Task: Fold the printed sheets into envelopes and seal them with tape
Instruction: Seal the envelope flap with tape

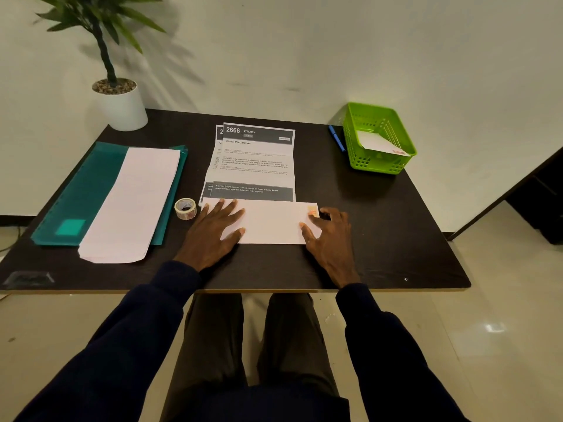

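A white envelope point(274, 222) lies flat near the table's front edge. My left hand point(217, 229) rests on its left end with fingers spread and straight. My right hand point(330, 236) sits at its right end, thumb on the envelope, fingertips at a strip of tape point(313, 211) on the top right corner. Just behind the envelope lie creased printed sheets point(256, 162), one over another. A roll of tape point(185, 208) stands left of my left hand.
A teal folder point(82, 190) with a stack of blank envelopes point(134, 202) fills the left side. A green basket point(377, 138) holding a finished envelope stands at the back right, a blue pen point(336, 138) beside it. A potted plant point(117, 99) occupies the back left corner.
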